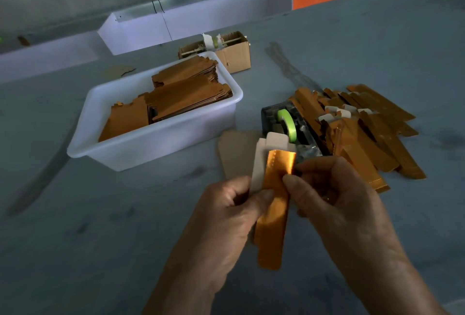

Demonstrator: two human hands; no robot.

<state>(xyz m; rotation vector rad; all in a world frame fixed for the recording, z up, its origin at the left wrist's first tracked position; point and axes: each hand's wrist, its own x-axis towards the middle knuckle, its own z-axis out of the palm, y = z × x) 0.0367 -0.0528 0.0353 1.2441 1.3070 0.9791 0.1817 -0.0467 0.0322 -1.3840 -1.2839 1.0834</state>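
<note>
A long, narrow carton of shiny gold-foil card (274, 214), with a dull white inner side, stands nearly upright above the grey surface (100, 214), held between both hands. The left hand (226, 214) has its grip closed round the carton's left edge, the thumb pressed flat on the gold face at mid-length and the fingers curled behind. The right hand (337, 204) pinches the right edge higher up, thumb tip on the foil. Above both grips, the white flaps and a creased gold top panel stick out; below, the lower end hangs free between the wrists.

Just behind the carton sits a grey tape dispenser with a lime-green roll (286, 123). To its right lies a loose pile of folded gold cartons (372, 133). To the left, a white plastic tub (156, 148) holds stacks of flat gold blanks (176, 95), matte and notched at the ends. A small brown corrugated box (236, 55) stands behind the tub.
</note>
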